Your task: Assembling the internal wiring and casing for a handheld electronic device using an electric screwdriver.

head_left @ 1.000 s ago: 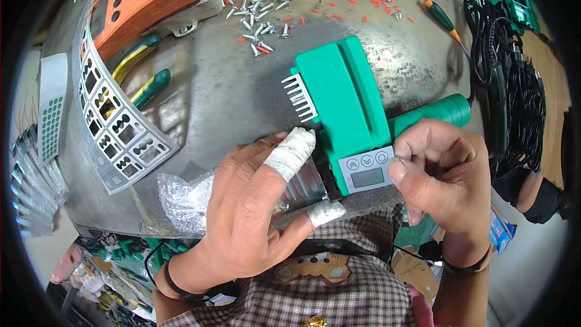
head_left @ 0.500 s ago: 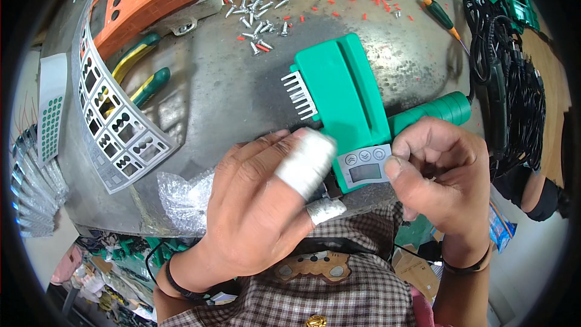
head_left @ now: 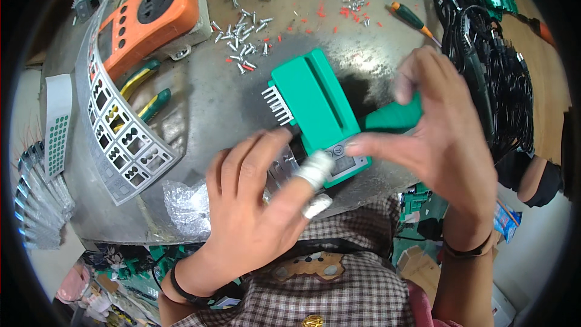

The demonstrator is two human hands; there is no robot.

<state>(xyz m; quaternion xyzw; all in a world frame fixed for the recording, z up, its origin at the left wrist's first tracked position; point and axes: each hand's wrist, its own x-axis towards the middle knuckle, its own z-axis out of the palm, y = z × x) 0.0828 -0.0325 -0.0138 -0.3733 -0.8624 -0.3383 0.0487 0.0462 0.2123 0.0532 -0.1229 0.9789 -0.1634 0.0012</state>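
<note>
A green plastic tool housing with white comb-like fins and a thick green handle lies on the metal table in front of me. On its near end is a grey panel sticker with round button marks and a small window. My left hand is at the housing's near left side, fingers apart; its white-taped index finger reaches the sticker's left edge. My right hand is spread open over the handle, the thumb tip at the sticker's upper right corner. Both hands are somewhat blurred.
A sheet of grey panel stickers curves beside green-and-yellow pliers and an orange housing. Loose screws and red bits lie farther back. At right are a screwdriver and bundled black cables. Crumpled clear plastic lies near the front edge.
My right hand has gone from a pinch at the sticker's right edge to spread fingers. My left fingers have spread and drawn back slightly. The whole scene has shifted a little in view.
</note>
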